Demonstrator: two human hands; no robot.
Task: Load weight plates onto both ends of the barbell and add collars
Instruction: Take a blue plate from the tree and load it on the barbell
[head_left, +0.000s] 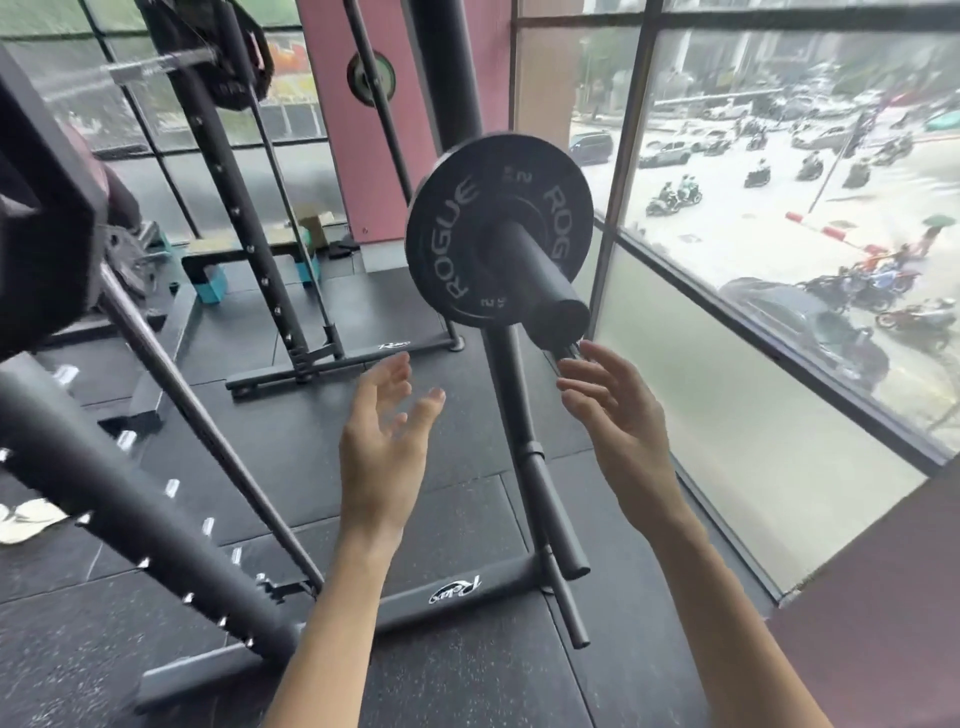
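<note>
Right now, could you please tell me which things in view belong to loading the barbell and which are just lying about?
For the job: weight plate, barbell end, left hand, right hand.
Lying about: cardboard box, white cloth, blue block.

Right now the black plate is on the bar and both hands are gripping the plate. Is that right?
Not quite. The plate is on the bar, but the hands are not gripping it: the left hand and right hand are open, below the plate, holding nothing. The head view shows it.
</note>
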